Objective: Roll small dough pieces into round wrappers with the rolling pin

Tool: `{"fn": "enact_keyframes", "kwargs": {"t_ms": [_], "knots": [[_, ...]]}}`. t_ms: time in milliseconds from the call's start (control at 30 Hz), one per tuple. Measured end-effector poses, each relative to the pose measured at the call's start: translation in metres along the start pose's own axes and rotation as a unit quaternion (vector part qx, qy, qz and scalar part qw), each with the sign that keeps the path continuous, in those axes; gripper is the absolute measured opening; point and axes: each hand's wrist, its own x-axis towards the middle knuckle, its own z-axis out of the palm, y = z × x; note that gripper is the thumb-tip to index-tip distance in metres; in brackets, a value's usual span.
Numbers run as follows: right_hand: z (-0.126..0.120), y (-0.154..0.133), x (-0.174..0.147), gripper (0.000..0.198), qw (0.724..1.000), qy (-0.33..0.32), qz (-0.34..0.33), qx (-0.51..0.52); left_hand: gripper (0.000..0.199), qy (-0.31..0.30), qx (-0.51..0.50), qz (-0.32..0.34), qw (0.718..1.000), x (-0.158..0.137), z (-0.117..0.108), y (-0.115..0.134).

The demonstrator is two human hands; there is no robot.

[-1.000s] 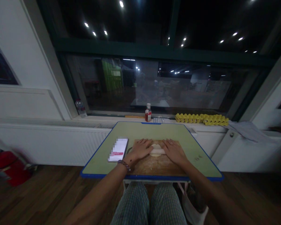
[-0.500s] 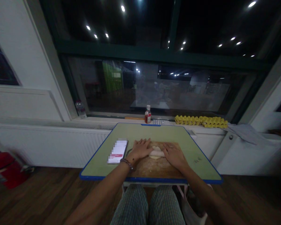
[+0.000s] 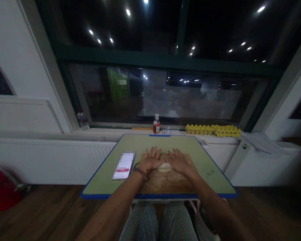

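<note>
- The left hand (image 3: pixel 152 162) lay palm-down with its fingers spread toward the far edge of the worktop (image 3: pixel 106 185); it pressed on one end of the pale rolling pin (image 3: pixel 165 165) without curling around it.
- The right hand (image 3: pixel 180 163) mirrored it at the other end, flat, fingers fanned out and pointing away, gripping nothing.
- A small round of dough (image 3: pixel 165 170) sat between the hands and under the pin, its near rim showing; how far it reached beyond the pin could not be told.
- The wooden board (image 3: pixel 168 186) beneath ran up to the worktop's near edge, about midway between the near corners, with pale dusty marks on its surface.
- Good rolling here seemed to call for equal weight from both palms, since leaning on one end would likely thin that side more.
- Open, relaxed fingers suited this, letting the pin turn freely under the palms.
- Turning the round between strokes would probably help keep its shape even.
- The phone (image 3: pixel 125 165) lay toward the worktop's left edge, beside the left forearm, so short strokes looked safest.
</note>
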Motion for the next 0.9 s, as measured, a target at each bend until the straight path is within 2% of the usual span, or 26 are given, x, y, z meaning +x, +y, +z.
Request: {"fn": "enact_keyframes", "kwargs": {"t_ms": [133,200,267,400,467,533,700,800,900], "knots": [[0.007,-0.013,0.006,0.050,1.000,-0.007,-0.021,0.003,0.066,0.016,0.013,0.036,0.999,-0.005,0.001,0.000],[0.009,-0.018,0.004,0.049,1.000,0.011,-0.014,-0.001,0.062,0.027,0.015,0.049,0.998,-0.005,0.004,-0.001],[0.009,-0.021,-0.002,0.049,0.999,0.043,-0.007,-0.011,0.062,0.048,0.010,0.024,0.999,-0.005,0.007,-0.002],[0.006,-0.027,-0.017,0.051,0.996,0.081,-0.005,-0.045,0.060,0.112,-0.001,-0.081,0.990,-0.010,0.012,0.003],[0.006,-0.029,-0.022,0.052,0.995,0.090,0.001,-0.051,0.059,0.145,0.003,-0.088,0.986,-0.016,0.014,0.007],[0.007,-0.030,-0.026,0.052,0.994,0.101,0.004,-0.046,0.058,0.164,0.009,-0.064,0.984,-0.025,0.016,0.010],[0.011,-0.030,-0.035,0.052,0.993,0.109,-0.018,-0.031,0.057,0.185,0.012,-0.026,0.982,-0.040,0.022,0.012],[0.010,-0.024,-0.029,0.052,0.993,0.097,-0.044,-0.045,0.057,0.166,0.005,-0.027,0.986,-0.036,0.022,0.009],[0.010,-0.017,-0.010,0.053,0.992,0.058,-0.089,-0.069,0.058,0.146,-0.002,-0.028,0.989,-0.023,0.017,0.007]]}}
